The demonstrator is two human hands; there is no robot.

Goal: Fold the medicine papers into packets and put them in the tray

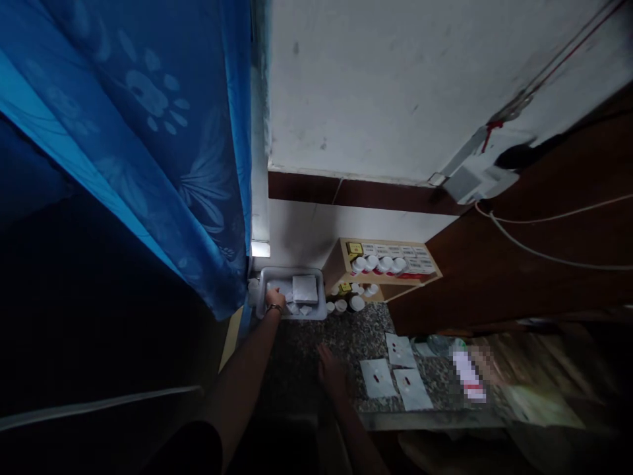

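1. Head view: L hand (pixel 275 297) in tray (pixel 323 295), just beside paper stack (pixel 304 289); can't tell if grip's closed.
2. R hand (pixel 330 371) over surface (pixel 353 340), blurred; grip unclear.
3. Step prob. reaching for paper; next move calls for a light pinch w/o dragging extras.

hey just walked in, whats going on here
A person's left hand is in a white plastic tray of white papers; its grip is unclear. The right hand, seemingly empty, is over the dark speckled counter. To its right, three white paper squares bear small pill-like pieces. White-lidded bottles stand on a pale wooden shelf.
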